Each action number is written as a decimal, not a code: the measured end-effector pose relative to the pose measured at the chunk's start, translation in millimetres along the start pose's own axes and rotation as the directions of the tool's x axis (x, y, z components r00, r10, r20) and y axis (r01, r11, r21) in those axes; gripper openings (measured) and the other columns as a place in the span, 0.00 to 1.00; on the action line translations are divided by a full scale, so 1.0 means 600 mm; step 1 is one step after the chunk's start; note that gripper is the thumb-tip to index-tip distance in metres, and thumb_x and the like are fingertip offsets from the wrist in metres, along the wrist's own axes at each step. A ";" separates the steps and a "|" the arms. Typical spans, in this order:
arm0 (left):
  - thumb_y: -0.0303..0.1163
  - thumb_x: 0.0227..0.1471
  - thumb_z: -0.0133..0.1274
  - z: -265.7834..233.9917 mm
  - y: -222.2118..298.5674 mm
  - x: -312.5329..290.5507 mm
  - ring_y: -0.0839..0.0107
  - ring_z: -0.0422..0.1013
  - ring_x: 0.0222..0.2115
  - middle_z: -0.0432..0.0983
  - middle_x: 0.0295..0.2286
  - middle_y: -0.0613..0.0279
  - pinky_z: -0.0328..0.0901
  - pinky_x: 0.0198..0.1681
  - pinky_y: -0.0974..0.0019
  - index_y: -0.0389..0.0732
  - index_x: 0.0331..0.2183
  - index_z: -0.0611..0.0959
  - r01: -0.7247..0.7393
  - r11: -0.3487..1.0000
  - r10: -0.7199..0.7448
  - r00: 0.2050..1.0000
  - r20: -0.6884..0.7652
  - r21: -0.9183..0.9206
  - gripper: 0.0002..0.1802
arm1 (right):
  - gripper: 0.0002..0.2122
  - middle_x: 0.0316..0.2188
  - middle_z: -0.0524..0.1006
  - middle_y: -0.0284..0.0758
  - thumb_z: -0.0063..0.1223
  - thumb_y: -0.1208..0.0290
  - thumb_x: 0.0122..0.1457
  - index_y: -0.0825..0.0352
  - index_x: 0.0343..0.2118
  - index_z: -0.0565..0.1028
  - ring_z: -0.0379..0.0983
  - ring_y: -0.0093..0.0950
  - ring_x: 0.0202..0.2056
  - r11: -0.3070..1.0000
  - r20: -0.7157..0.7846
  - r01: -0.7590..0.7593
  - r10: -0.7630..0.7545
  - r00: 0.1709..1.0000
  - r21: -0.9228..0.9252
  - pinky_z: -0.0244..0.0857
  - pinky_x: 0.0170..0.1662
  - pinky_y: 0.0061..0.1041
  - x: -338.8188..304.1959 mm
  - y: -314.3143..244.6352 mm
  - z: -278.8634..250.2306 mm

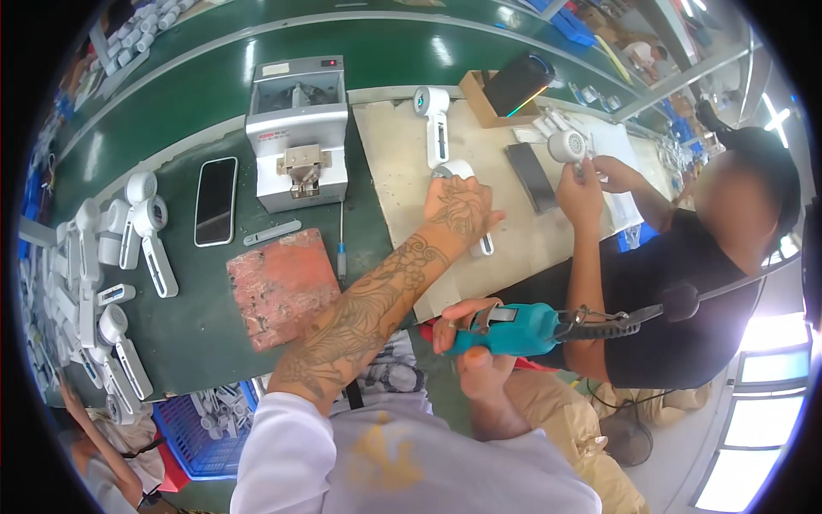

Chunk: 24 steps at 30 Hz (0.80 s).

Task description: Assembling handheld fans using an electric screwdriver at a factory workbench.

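My tattooed left hand [461,208] reaches across to the beige mat and closes over a white handheld fan [455,168]. The fan's head shows beyond my knuckles and its handle end below my fingers; the rest is hidden. Close to my body, my right hand [485,370] grips a teal electric screwdriver [524,329], held sideways, its cord end to the right. Another white fan [432,127] lies just beyond my left hand. A dark phone-like slab [531,177] rests to the right of it.
On the green bench sit a grey machine [298,137], a white-framed phone [216,202], a red block [284,287] and a thin screwdriver [342,257]. Many white fans [86,257] pile up at left. A co-worker [685,283] at right holds a fan. A blue basket [201,454] stands below.
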<state>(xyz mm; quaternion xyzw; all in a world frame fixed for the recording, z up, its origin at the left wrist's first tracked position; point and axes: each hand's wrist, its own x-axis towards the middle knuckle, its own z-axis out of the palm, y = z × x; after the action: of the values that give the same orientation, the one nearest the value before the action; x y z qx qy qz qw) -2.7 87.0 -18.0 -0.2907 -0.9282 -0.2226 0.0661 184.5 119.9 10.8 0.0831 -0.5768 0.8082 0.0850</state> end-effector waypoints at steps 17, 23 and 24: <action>0.31 0.51 0.63 -0.228 -0.193 -0.303 0.49 0.74 0.44 0.79 0.39 0.56 0.68 0.50 0.54 0.39 0.38 0.85 0.172 0.921 -0.206 0.977 -0.062 -0.348 0.12 | 0.30 0.22 0.71 0.35 0.62 0.40 0.55 0.70 0.38 0.72 0.68 0.27 0.23 0.990 0.085 -0.121 0.115 0.990 0.074 0.62 0.26 0.27 0.102 0.014 0.059; 0.38 0.51 0.63 -0.202 -0.227 -0.301 0.54 0.72 0.42 0.77 0.38 0.57 0.67 0.50 0.54 0.41 0.41 0.86 0.077 0.970 -0.124 0.972 -0.198 -0.230 0.16 | 0.33 0.21 0.74 0.33 0.50 0.37 0.62 0.72 0.45 0.72 0.70 0.23 0.22 0.956 0.078 0.279 -0.272 0.959 -0.093 0.63 0.26 0.24 0.247 0.054 0.158; 0.40 0.51 0.63 -0.205 -0.226 -0.308 0.55 0.72 0.43 0.77 0.38 0.57 0.67 0.50 0.54 0.42 0.42 0.86 0.037 0.968 -0.086 0.978 -0.189 -0.248 0.17 | 0.33 0.21 0.74 0.33 0.50 0.37 0.62 0.72 0.45 0.72 0.70 0.24 0.22 0.951 0.064 0.292 -0.287 0.956 -0.100 0.64 0.27 0.24 0.262 0.058 0.169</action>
<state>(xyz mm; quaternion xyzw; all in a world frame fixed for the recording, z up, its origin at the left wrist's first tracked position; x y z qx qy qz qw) 71.2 -162.2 -5.9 -0.2439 -0.8912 -0.3647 0.1152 27.5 19.6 48.0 0.1817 -0.6034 0.7521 0.1927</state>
